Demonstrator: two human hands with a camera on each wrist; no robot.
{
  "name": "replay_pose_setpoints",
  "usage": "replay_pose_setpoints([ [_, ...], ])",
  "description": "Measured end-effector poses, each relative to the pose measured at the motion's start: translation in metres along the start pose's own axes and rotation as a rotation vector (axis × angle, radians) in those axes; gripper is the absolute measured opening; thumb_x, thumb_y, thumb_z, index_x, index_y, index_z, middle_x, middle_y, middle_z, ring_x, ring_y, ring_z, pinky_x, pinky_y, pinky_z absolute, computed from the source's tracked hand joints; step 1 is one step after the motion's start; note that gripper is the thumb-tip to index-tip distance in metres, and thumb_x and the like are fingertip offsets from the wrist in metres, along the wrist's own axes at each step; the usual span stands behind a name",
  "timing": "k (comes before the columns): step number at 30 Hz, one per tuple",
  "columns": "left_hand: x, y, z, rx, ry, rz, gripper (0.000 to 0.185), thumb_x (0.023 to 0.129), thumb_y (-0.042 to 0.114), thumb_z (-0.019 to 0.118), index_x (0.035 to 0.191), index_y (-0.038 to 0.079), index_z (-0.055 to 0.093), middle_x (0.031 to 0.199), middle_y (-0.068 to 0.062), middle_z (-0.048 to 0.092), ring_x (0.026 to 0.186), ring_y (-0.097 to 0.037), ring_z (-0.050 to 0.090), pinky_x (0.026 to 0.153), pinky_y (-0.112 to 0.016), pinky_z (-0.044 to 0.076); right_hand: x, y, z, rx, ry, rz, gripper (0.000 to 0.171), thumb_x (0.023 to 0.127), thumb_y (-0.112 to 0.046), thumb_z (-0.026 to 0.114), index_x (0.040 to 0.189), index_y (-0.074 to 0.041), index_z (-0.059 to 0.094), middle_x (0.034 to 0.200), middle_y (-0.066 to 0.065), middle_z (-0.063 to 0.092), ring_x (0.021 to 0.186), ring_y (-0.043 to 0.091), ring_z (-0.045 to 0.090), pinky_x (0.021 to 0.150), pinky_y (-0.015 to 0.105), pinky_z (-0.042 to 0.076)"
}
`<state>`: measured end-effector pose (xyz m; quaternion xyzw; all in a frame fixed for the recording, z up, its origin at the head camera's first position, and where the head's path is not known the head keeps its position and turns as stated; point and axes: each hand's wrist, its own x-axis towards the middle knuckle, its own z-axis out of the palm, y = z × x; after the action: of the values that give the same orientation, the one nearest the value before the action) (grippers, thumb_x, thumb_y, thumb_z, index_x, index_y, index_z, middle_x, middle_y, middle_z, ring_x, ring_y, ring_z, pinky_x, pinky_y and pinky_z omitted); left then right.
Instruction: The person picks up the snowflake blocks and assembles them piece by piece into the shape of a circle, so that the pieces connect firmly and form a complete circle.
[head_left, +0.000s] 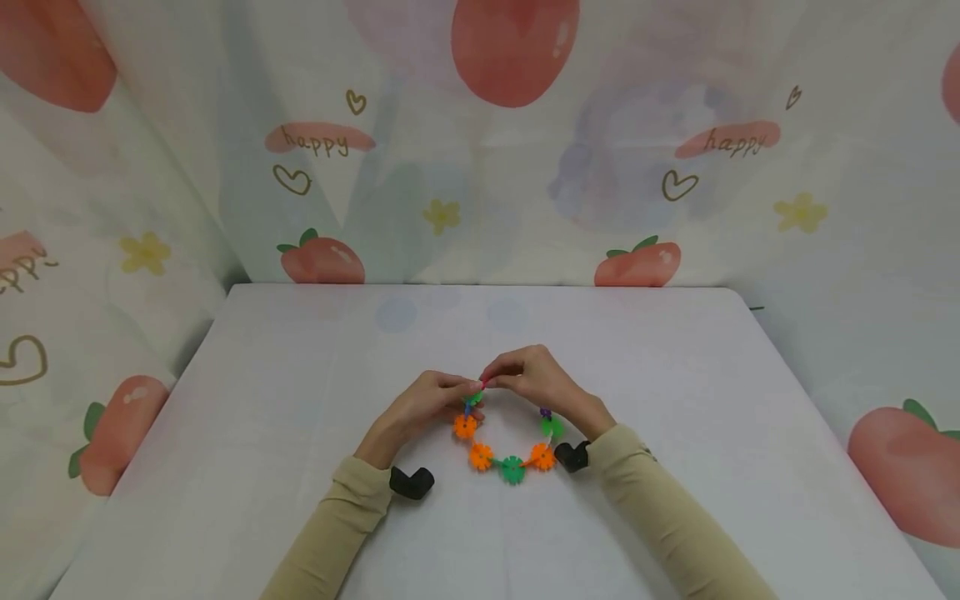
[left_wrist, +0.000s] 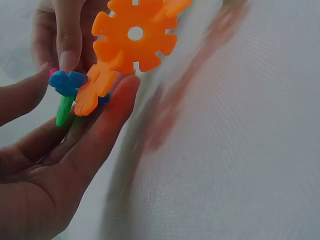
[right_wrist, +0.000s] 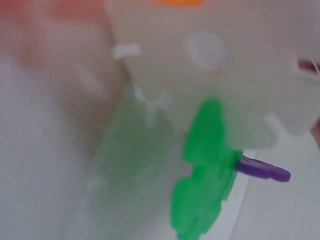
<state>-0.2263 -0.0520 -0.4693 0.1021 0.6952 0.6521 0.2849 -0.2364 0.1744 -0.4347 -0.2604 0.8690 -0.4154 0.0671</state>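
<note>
A chain of notched plastic snowflake discs curves between the two hands, with a green disc [head_left: 513, 470] at its lowest point and an orange disc [head_left: 481, 457] beside it. My left hand [head_left: 420, 407] grips the chain's left end. In the left wrist view, its fingers lie around a blue disc [left_wrist: 67, 83], a green disc [left_wrist: 64, 111] and an orange disc [left_wrist: 95, 90]. My right hand [head_left: 546, 382] pinches a small pink disc [head_left: 483, 383] against that end; fingers mostly hide it. A whitish disc [right_wrist: 250, 65], a green disc [right_wrist: 202, 175] and a purple disc [right_wrist: 262, 168] hang near the right wrist.
The chain is above a white-covered table [head_left: 300, 350]. A printed fruit-pattern cloth [head_left: 510, 192] stands behind and along the sides. Black wrist devices [head_left: 412, 482] sit below both wrists, the right one close to the chain.
</note>
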Motion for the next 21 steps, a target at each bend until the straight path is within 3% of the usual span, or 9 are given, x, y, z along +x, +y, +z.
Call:
replay_pose_setpoints([
  [6,-0.001,0.0,0.004,0.012,0.061,-0.023,0.037,0.1,0.025,0.07,0.119,-0.007,0.073,0.091,-0.013,0.078,0.081,-0.017,0.075,0.082,-0.031,0.062,-0.005,0.003,-0.003,-0.034,0.006,-0.007,0.014,0.093,-0.005,0.075,0.106,-0.007,0.08,0.1,0.004,0.079,0.087,0.014,0.075,0.081,0.03,0.062],
  [14,0.0,-0.002,0.003,0.031,0.075,-0.039,0.033,0.101,0.022,0.068,0.118,-0.005,0.074,0.09,-0.012,0.078,0.079,-0.016,0.074,0.081,-0.031,0.062,-0.027,0.013,-0.023,-0.113,0.036,0.051,0.017,0.095,-0.016,0.075,0.11,-0.009,0.079,0.107,0.0,0.078,0.097,0.017,0.073,0.09,0.039,0.061],
  [21,0.0,-0.003,0.002,0.038,0.091,-0.044,0.03,0.101,0.019,0.067,0.118,-0.004,0.075,0.091,-0.009,0.078,0.079,-0.012,0.072,0.081,-0.028,0.061,-0.057,0.023,-0.044,-0.182,0.039,0.135,0.019,0.095,-0.018,0.075,0.112,-0.011,0.078,0.103,-0.003,0.077,0.091,0.015,0.066,0.082,0.027,0.057],
])
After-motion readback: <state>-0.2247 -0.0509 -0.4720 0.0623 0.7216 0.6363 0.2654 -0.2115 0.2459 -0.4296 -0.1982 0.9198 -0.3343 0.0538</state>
